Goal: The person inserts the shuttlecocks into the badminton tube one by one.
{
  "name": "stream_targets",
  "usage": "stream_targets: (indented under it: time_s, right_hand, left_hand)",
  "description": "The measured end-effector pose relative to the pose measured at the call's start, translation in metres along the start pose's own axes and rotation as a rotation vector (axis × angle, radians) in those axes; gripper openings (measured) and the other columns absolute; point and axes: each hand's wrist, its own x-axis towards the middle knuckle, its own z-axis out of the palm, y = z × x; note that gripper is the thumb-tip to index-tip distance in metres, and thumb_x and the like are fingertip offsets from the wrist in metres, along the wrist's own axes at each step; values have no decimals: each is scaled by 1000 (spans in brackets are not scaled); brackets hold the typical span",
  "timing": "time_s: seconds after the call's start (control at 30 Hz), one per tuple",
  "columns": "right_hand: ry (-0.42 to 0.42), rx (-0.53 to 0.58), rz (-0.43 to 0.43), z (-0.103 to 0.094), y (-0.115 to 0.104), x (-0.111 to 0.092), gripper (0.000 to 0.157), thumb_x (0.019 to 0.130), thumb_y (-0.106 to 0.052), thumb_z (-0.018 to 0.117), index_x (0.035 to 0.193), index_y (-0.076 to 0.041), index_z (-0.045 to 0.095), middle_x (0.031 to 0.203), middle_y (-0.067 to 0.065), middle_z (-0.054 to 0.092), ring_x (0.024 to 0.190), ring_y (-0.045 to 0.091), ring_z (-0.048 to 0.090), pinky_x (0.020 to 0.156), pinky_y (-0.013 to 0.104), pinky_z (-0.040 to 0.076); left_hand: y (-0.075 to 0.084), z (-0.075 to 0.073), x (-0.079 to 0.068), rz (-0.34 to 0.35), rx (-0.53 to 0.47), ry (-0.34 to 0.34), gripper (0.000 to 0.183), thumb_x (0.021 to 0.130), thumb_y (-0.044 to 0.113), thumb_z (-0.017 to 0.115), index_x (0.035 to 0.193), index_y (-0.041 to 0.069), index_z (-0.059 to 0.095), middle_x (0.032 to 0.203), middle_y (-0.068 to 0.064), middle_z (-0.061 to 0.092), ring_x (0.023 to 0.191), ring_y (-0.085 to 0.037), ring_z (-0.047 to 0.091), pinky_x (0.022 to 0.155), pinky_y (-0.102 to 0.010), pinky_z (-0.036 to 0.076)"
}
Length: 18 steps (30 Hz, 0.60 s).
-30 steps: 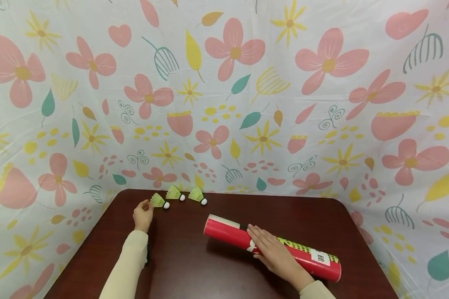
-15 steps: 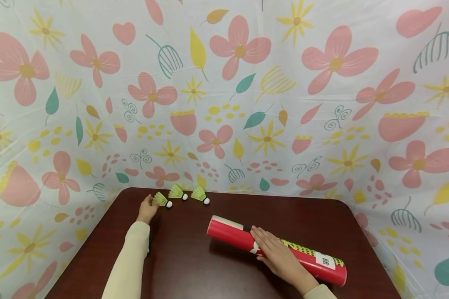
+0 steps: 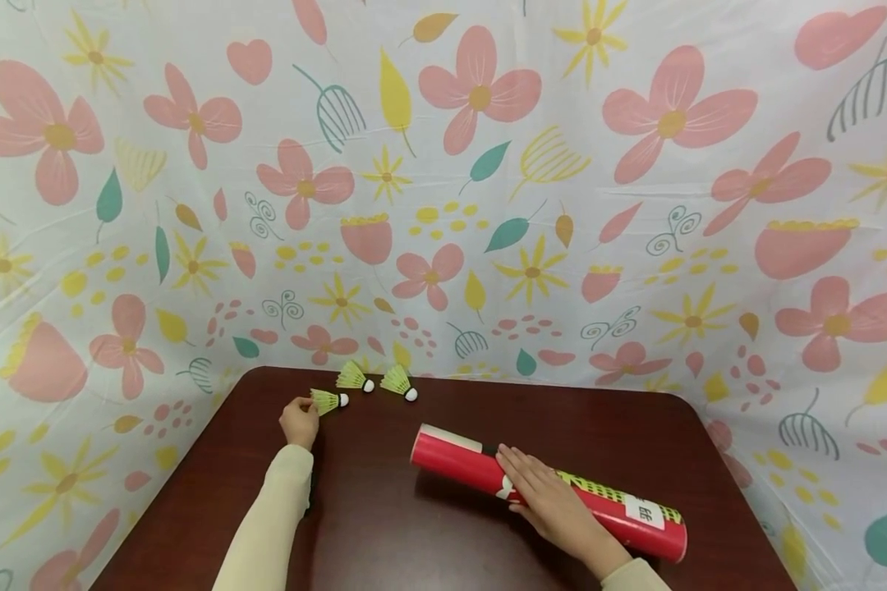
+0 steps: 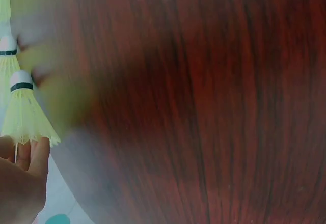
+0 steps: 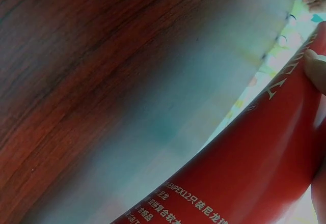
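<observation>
My left hand pinches the feathered skirt edge of a yellow-green shuttlecock near the table's far left corner. In the left wrist view, the fingertips of the left hand meet the skirt rim of that shuttlecock, its white cork pointing away. Two more shuttlecocks, one in the middle and one on the right, lie just behind it. My right hand holds a red shuttlecock tube lying at a slant, fingers across its top. Its thumb presses the tube's side in the right wrist view.
The dark brown wooden table has rounded far corners. A white curtain with flower and leaf prints hangs right behind its back edge and along both sides. The tube's white label faces up near its right end.
My left hand has closed its fingers on the nearest shuttlecock and turned it slightly, drawing it a little away from the other two. The right hand stays on the tube. The view has shifted slightly.
</observation>
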Motion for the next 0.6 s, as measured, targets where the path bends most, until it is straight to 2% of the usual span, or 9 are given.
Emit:
stream_targets:
  time_s: [0.1, 0.17, 0.2, 0.4, 0.6]
  right_hand:
    - [4, -2, 4, 0, 0, -1, 69, 98, -49, 43, 149, -4, 35, 153, 10, 35, 136, 27, 38, 115, 20, 5]
    - [8, -10, 9, 0, 1, -1, 72, 98, -54, 24, 148, -4, 35, 153, 10, 35, 136, 27, 39, 115, 20, 5]
    - [9, -7, 14, 0, 1, -2, 74, 97, -55, 20, 149, -4, 35, 153, 10, 35, 136, 27, 39, 115, 20, 5]
    - [-6, 8, 31, -1, 1, -2, 75, 96, -56, 20, 150, -6, 33, 152, 10, 36, 137, 27, 38, 114, 19, 4]
    - [3, 10, 17, 1, 2, -3, 74, 96, -55, 20, 149, -5, 34, 152, 11, 36, 136, 27, 38, 115, 19, 4]
  left_hand:
    - [2, 1, -4, 6, -5, 12, 18, 95, 3, 59, 107, -8, 67, 109, -27, 64, 95, -41, 59, 74, -47, 51]
    - [3, 2, -6, 25, -7, 17, 17, 94, 4, 60, 105, -7, 68, 107, -27, 64, 92, -40, 60, 73, -47, 50]
    - [4, 2, -7, 39, -5, 17, 17, 94, 5, 61, 104, -6, 68, 105, -26, 65, 90, -39, 60, 72, -47, 50]
    - [6, 5, -14, 115, -11, 4, 16, 92, 9, 65, 100, -2, 72, 101, -22, 68, 89, -36, 62, 74, -47, 50]
    - [11, 7, -25, 175, -25, -3, 14, 90, 10, 68, 97, -1, 74, 100, -20, 70, 86, -33, 64, 71, -43, 51]
